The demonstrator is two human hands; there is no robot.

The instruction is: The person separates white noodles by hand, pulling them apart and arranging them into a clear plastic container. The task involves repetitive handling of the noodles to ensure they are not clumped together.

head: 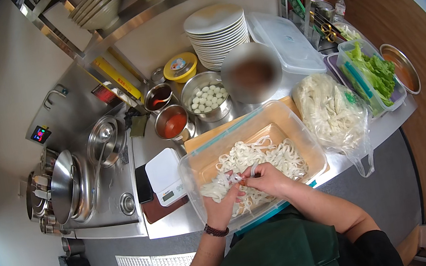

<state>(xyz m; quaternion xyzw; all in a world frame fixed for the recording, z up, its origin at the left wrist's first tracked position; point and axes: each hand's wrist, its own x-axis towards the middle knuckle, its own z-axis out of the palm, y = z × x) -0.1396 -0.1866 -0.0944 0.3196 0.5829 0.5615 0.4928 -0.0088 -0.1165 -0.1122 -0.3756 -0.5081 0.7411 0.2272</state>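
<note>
In front of me is a clear plastic storage bin [304,132] with loose flat white noodles [247,153] spread over its bottom. Above these noodles, my left hand [223,205] holds a small clear plastic bag of noodles [214,189] by its gathered neck. The fingers of my right hand [268,181] pinch the twisted end of the same bag, touching the left fingertips. A pale loop shows at the right fingers; whether it is a noodle or a band I cannot tell. The bin rests partly on a wooden board [198,142].
Left of the bin lie a white kitchen scale [162,169] and a sink area [116,188]. Behind stand a pot of red sauce [174,125], a pot of small peeled eggs [208,97] and stacked plates [214,19]. Right are a large noodle bag [330,113] and lettuce [373,72].
</note>
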